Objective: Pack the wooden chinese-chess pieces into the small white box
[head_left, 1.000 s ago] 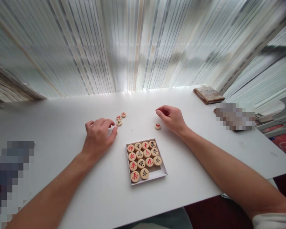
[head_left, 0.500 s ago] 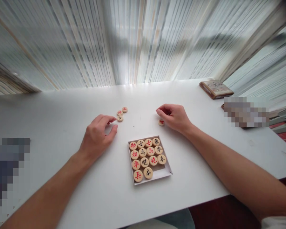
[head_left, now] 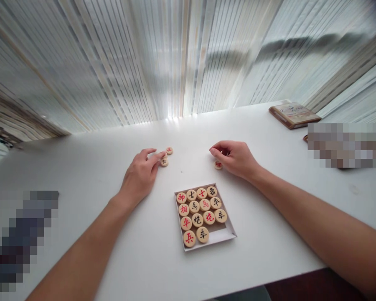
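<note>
Left hand, fingers apart, index fingertip over a half-hidden middle disc between a red-marked disc and a black-marked disc on the surface; an off-centre press could scatter all three, bunched as they are. Right hand, fingers curled, whether shut on anything cannot be told, partly covers a loose disc; a low sweep could knock it away. Tray, fourteen discs, front-right corner bare: a bump could slide its rows askew.
</note>
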Demonstrator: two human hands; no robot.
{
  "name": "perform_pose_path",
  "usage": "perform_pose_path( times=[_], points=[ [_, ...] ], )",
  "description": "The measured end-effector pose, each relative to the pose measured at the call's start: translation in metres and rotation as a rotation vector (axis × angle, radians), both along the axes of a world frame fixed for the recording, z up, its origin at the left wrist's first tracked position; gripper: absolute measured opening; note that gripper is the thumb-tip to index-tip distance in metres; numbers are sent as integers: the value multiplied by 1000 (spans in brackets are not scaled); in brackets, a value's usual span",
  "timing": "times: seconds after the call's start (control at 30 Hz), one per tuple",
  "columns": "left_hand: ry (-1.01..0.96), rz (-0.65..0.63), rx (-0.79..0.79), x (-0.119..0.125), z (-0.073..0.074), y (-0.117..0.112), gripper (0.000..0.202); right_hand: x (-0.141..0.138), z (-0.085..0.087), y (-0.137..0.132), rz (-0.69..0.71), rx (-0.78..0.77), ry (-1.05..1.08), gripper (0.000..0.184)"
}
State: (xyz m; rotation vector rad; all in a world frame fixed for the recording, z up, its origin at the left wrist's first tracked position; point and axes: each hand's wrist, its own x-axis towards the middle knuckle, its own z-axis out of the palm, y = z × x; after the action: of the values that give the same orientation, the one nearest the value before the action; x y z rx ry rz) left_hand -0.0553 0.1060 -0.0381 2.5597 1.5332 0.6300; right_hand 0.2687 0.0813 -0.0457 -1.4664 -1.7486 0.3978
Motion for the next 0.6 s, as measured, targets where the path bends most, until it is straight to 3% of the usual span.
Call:
perform_pose_path(
  times=[0.4,0.6],
  points=[
    [-41,8,30,-2,3,-6,25,1,2,0,1,-9,-11,26],
    [-146,35,2,-4,5,-10,29,1,3,0,0,-5,-6,27]
  ],
)
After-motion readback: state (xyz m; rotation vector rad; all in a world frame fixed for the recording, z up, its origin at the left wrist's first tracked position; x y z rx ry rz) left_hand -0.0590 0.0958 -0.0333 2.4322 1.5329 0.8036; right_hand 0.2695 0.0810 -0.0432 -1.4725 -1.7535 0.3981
